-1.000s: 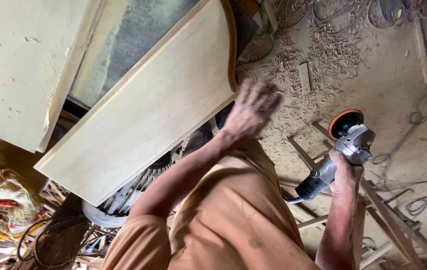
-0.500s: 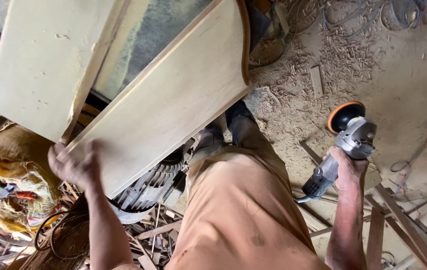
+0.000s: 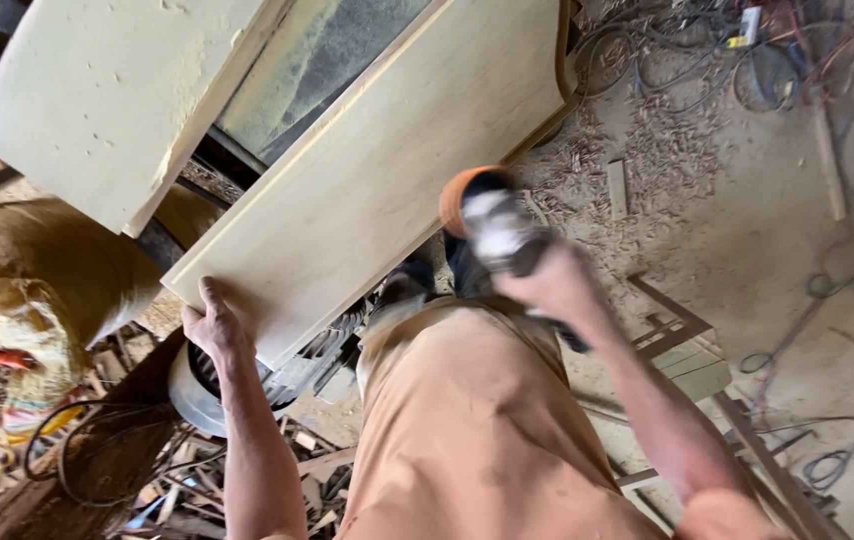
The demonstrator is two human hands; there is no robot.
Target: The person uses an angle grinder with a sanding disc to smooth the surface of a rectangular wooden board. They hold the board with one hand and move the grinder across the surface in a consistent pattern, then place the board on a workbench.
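The left hand [image 3: 212, 325] is gripping the near lower corner of a long pale wooden panel [image 3: 387, 170] with a rounded far end, thumb lying on its face, fingers curled under the edge. The panel is resting tilted over a ribbed grey electric motor [image 3: 297, 365] beneath it. The right hand [image 3: 552, 285] is closing around the body of a grey angle grinder with an orange-backed sanding disc [image 3: 487, 225], holding it just off the panel's lower long edge; motion blur is smearing it, so whether the disc is touching the wood is hard to say.

With only one corner held, the panel could slip or pivot if the disc bites. Loose cables [image 3: 687, 60] and wood shavings [image 3: 667, 140] on the dusty floor could snag a foot. The grinder's cord and the left fingertips are hidden.
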